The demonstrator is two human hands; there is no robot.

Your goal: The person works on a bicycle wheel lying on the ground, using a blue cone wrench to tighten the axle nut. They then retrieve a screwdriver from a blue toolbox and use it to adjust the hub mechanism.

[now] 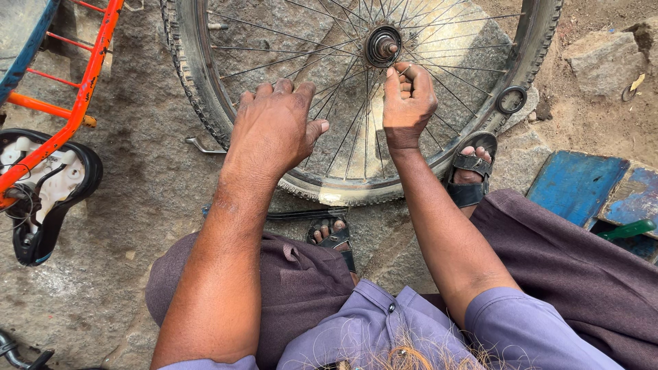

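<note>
Left hand (274,127) lies flat, grip wide, on the wheel (356,185) spokes; right hand (408,96) pinches 1 spoke (439,85) beside the hub (382,46).

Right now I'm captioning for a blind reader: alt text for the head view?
A spoked bicycle wheel with black tyre lies on stone ground; the left hand presses its spokes while the right hand pinches a spoke near the metal hub.

Rough grey stone ground (137,205) in daylight, sandy dirt (589,116) and blue wooden boards (576,185) at right.
</note>
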